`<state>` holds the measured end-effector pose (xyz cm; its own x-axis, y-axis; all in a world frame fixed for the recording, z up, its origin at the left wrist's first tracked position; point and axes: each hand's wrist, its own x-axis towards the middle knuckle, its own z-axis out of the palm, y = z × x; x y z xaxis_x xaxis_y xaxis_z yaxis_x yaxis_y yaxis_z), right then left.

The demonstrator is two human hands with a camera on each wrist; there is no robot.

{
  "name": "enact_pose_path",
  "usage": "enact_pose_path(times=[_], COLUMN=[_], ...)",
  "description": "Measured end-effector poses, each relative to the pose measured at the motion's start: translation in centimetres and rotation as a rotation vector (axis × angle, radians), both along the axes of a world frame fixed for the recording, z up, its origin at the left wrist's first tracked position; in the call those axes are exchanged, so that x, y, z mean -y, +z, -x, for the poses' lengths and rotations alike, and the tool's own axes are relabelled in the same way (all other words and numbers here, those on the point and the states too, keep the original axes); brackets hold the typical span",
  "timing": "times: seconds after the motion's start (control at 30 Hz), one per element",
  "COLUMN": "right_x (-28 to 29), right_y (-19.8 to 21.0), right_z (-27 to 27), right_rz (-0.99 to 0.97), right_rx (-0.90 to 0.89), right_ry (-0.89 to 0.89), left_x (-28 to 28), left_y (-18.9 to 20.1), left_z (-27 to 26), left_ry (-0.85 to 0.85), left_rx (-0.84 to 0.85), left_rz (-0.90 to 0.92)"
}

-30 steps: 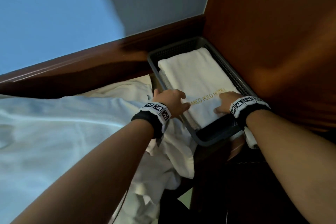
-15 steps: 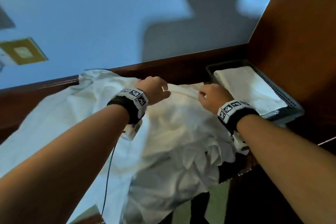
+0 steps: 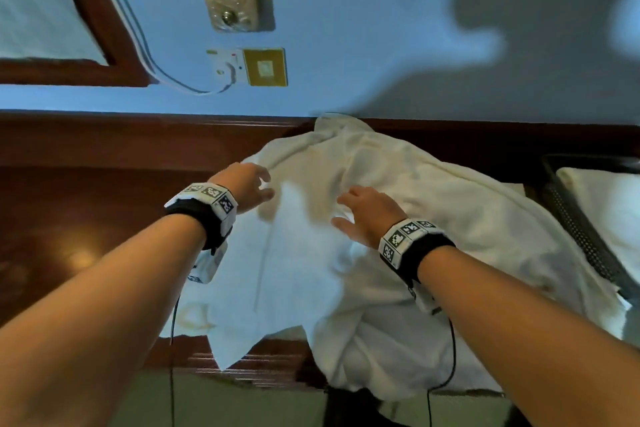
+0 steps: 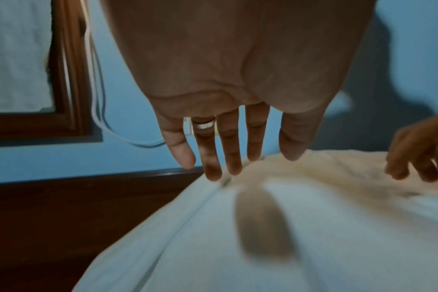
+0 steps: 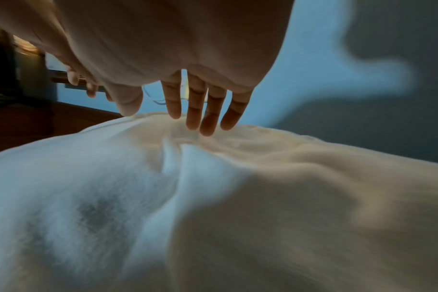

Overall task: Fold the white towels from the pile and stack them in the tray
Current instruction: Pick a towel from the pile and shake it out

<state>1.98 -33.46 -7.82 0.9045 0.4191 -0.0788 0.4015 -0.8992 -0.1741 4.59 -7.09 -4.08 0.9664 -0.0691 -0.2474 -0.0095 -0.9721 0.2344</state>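
Head view: a pile of white towels (image 3: 398, 246) is seen heaped on the dark wooden tabletop (image 3: 79, 218), its near edge hanging over the front. The left hand (image 3: 244, 185) is held at the pile's left side, fingers loosely spread, nothing gripped. The right hand (image 3: 367, 215) is held over the middle of the pile, fingers spread, thumb out; contact with the cloth cannot be told. The dark mesh tray (image 3: 581, 229) is cut off at the right edge, beside the pile, with a folded towel (image 3: 606, 204) lying in it. Half a second ago both hands were curled at the pile's far edge and the tray stood well inside the picture; now both hands are opened out and the tray is almost out of view. A wall socket (image 3: 249, 66) with a white cable (image 3: 156, 69) is now seen above.

Left wrist view: the left hand (image 4: 228, 94) is seen palm-down, fingers (image 4: 231, 150) straight and slightly apart, tips just above the towel's edge (image 4: 275, 227). A ring (image 4: 203, 124) is worn.

Right wrist view: the right hand (image 5: 178, 59) is seen with fingers (image 5: 213, 110) straight, close together, tips at a crease of the pile (image 5: 213, 207).
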Motion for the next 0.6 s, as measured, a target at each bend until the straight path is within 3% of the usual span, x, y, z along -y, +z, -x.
enact_pose_path(times=[0.17, 0.27, 0.37, 0.6], right_x=[-3.9, -4.7, -4.4, -2.6], right_y=[-2.4, -3.6, -4.5, -2.7], right_z=[-2.2, -3.9, -5.2, -7.8], right_rz=[0.052, 0.054, 0.039, -0.024], right_rx=[-0.001, -0.046, -0.100, -0.005], right_ry=[0.049, 0.039, 0.100, 0.257], left_x=[-1.4, -1.7, -2.1, -5.2], left_y=[-6.0, -8.1, -8.8, -8.5], left_z=[0.4, 0.1, -1.3, -1.6], left_ry=[0.098, 0.155, 0.255, 0.352], left_rx=[-0.029, 0.021, 0.099, 0.031], left_rz=[-0.060, 0.054, 0.038, -0.084])
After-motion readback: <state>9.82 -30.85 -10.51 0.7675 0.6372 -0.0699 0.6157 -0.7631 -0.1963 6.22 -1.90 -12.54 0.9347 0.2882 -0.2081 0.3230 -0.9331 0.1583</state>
